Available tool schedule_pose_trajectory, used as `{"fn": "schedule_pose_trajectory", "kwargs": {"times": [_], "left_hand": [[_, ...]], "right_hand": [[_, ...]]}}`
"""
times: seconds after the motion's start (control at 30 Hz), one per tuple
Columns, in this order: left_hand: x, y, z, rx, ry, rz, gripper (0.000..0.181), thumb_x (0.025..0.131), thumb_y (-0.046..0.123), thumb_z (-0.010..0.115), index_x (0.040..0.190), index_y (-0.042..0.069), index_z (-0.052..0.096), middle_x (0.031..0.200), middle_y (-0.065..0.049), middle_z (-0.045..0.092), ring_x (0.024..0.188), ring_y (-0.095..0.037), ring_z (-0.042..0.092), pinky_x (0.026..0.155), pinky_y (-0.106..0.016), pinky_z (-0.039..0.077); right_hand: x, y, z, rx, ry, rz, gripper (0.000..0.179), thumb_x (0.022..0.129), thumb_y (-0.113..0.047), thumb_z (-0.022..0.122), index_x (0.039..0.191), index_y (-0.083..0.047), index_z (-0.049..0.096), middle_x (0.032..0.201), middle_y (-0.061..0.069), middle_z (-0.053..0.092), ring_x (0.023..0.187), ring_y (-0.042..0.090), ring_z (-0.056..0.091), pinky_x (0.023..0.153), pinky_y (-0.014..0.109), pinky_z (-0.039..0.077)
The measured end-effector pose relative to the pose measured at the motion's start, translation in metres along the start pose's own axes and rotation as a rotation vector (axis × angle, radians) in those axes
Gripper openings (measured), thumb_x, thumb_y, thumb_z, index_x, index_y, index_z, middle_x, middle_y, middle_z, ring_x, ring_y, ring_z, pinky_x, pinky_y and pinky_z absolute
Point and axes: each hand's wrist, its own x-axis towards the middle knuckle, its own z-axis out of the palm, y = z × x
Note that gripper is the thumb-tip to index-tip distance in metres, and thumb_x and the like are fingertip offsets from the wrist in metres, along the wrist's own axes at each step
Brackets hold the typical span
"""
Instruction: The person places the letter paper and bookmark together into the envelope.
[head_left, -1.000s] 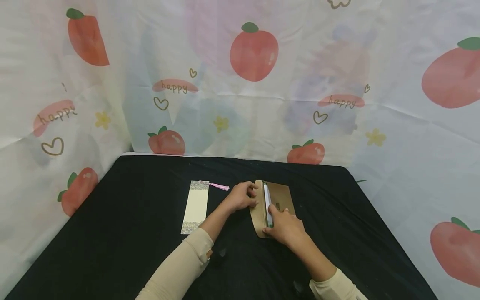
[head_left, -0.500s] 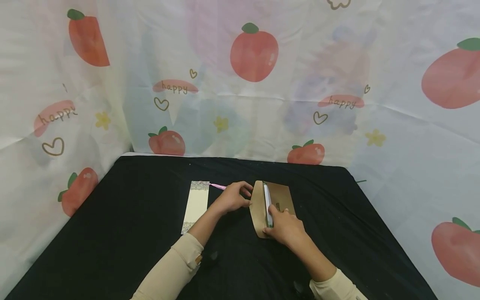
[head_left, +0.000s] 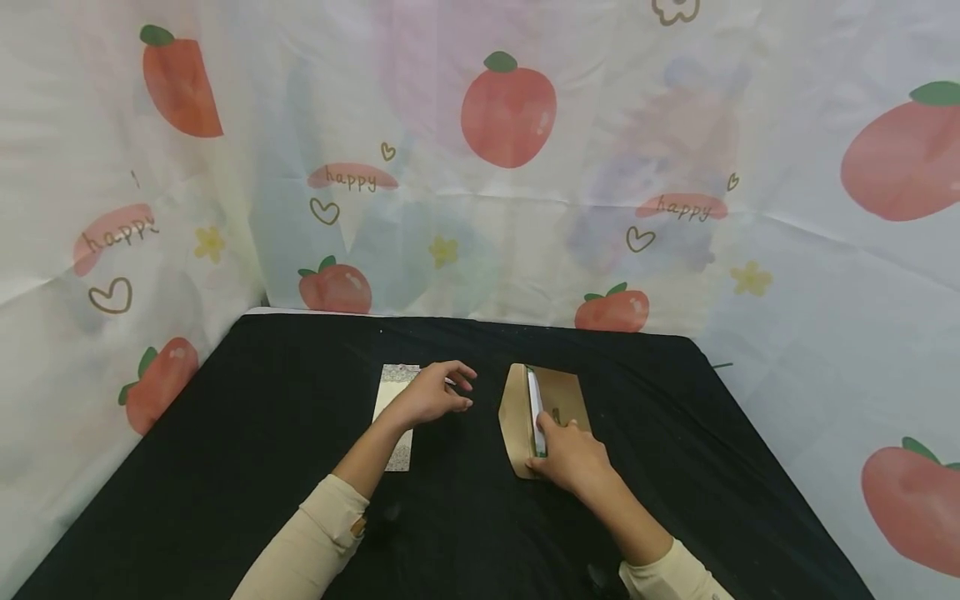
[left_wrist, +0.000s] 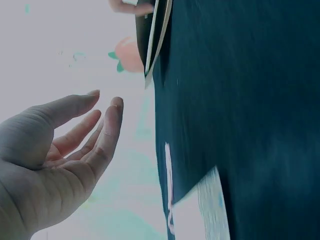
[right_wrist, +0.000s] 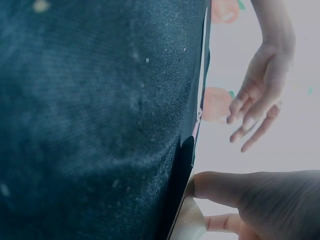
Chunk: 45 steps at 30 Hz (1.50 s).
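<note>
My left hand (head_left: 435, 392) hovers over a cream bookmark (head_left: 400, 454), its fingers loosely bent with nothing between them. Lace-patterned bands run along the bookmark's ends, and the hand and forearm cover part of it. In the left wrist view, a pink tassel (left_wrist: 169, 175) trails from the bookmark. To the right, a brown paper envelope (head_left: 513, 421) lies on the black cloth with its flap spread to the left. A white edge of paper (head_left: 536, 408) shows in its mouth. My right hand (head_left: 576, 454) pinches the envelope's near part by the opening, between thumb and fingers.
A black cloth (head_left: 225, 483) covers the table. Behind and at both sides hangs a pale curtain (head_left: 510, 200) printed with red fruit, hearts and the word happy.
My left hand has let go of the envelope flap and moved left to over the bookmark. The flap stays spread out. My right hand keeps its place on the envelope.
</note>
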Motion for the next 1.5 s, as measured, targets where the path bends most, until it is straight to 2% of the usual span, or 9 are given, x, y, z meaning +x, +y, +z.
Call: {"fn": "schedule_pose_trajectory", "kwargs": {"times": [0.2, 0.4, 0.57, 0.83, 1.0, 1.17, 1.33, 1.5], "left_hand": [[-0.013, -0.012, -0.024, 0.022, 0.020, -0.026, 0.043, 0.092, -0.006, 0.073, 0.133, -0.006, 0.060, 0.115, -0.023, 0.065, 0.084, -0.023, 0.071, 0.079, -0.040, 0.059], [-0.024, -0.029, -0.041, 0.102, 0.054, -0.085, 0.041, 0.092, -0.001, 0.075, 0.131, -0.003, 0.063, 0.115, -0.019, 0.066, 0.088, -0.022, 0.068, 0.074, -0.037, 0.055], [-0.035, -0.035, -0.053, 0.093, 0.067, -0.084, 0.041, 0.091, -0.004, 0.074, 0.130, -0.007, 0.061, 0.112, -0.020, 0.068, 0.085, -0.024, 0.070, 0.070, -0.040, 0.057], [-0.044, -0.041, -0.070, 0.094, 0.093, -0.106, 0.040, 0.092, -0.003, 0.073, 0.130, -0.007, 0.062, 0.112, -0.021, 0.067, 0.084, -0.023, 0.068, 0.075, -0.044, 0.059], [-0.053, -0.046, -0.083, 0.128, 0.095, -0.144, 0.039, 0.093, -0.001, 0.073, 0.130, -0.008, 0.062, 0.109, -0.016, 0.067, 0.085, -0.023, 0.066, 0.076, -0.043, 0.059], [-0.060, -0.053, -0.097, 0.135, 0.079, -0.166, 0.038, 0.096, 0.002, 0.071, 0.131, -0.008, 0.061, 0.106, -0.013, 0.067, 0.085, -0.024, 0.067, 0.077, -0.045, 0.057], [-0.064, -0.058, -0.106, 0.139, 0.067, -0.188, 0.037, 0.096, 0.002, 0.070, 0.131, -0.009, 0.060, 0.107, -0.014, 0.067, 0.087, -0.026, 0.068, 0.077, -0.045, 0.057], [-0.063, -0.061, -0.108, 0.161, 0.072, -0.206, 0.037, 0.096, 0.003, 0.071, 0.130, -0.009, 0.061, 0.108, -0.015, 0.067, 0.087, -0.027, 0.068, 0.076, -0.043, 0.057]], "right_hand": [[-0.001, 0.000, 0.000, -0.004, 0.007, -0.005, 0.057, 0.083, -0.036, 0.087, 0.125, -0.011, 0.057, 0.095, 0.017, 0.061, 0.078, 0.033, 0.061, 0.061, 0.053, 0.050], [-0.002, 0.000, 0.000, -0.008, 0.012, -0.002, 0.057, 0.083, -0.035, 0.088, 0.126, -0.012, 0.058, 0.099, 0.019, 0.063, 0.080, 0.035, 0.062, 0.062, 0.054, 0.050], [-0.003, -0.001, -0.001, -0.006, 0.018, -0.010, 0.059, 0.084, -0.035, 0.087, 0.129, -0.011, 0.058, 0.105, 0.022, 0.064, 0.083, 0.038, 0.064, 0.063, 0.055, 0.051], [-0.004, -0.001, 0.000, -0.008, 0.014, -0.009, 0.062, 0.084, -0.036, 0.087, 0.131, -0.011, 0.057, 0.107, 0.023, 0.066, 0.087, 0.040, 0.065, 0.064, 0.055, 0.051], [-0.002, 0.001, 0.002, -0.012, 0.011, -0.003, 0.062, 0.084, -0.036, 0.086, 0.132, -0.011, 0.057, 0.112, 0.024, 0.066, 0.092, 0.042, 0.066, 0.065, 0.056, 0.052], [-0.001, 0.001, 0.002, -0.006, 0.007, -0.002, 0.060, 0.085, -0.034, 0.086, 0.132, -0.011, 0.057, 0.109, 0.022, 0.066, 0.088, 0.038, 0.064, 0.064, 0.054, 0.051], [-0.001, 0.000, 0.001, -0.007, -0.001, -0.002, 0.059, 0.085, -0.035, 0.087, 0.131, -0.012, 0.057, 0.107, 0.021, 0.066, 0.086, 0.036, 0.063, 0.063, 0.053, 0.051], [-0.001, 0.000, 0.002, -0.022, 0.002, 0.001, 0.060, 0.085, -0.036, 0.086, 0.132, -0.012, 0.057, 0.107, 0.022, 0.063, 0.084, 0.039, 0.064, 0.064, 0.055, 0.051]]}}
